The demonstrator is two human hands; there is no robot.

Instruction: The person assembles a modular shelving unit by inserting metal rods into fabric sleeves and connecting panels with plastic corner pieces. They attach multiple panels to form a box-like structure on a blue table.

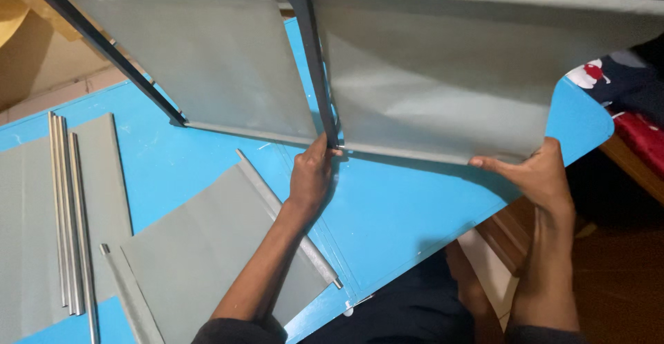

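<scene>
A grey fabric shelf panel (429, 74) on a rod frame stands tilted over the blue table (401, 212). A dark grey plastic connector bar (315, 60) runs down its middle. My left hand (311, 174) grips the lower end of that bar where it meets the panel's bottom rod. My right hand (536, 171) pinches the panel's lower right edge. A second grey fabric sheet (207, 247) with a metal rod (287, 216) in its hem lies flat under my left forearm.
Several loose metal rods (69, 219) lie on another grey fabric piece (28, 233) at the left. A narrow fabric strip (131, 295) lies near the front. Patterned cloth (622, 88) sits past the table's right edge. My dark-trousered legs are below.
</scene>
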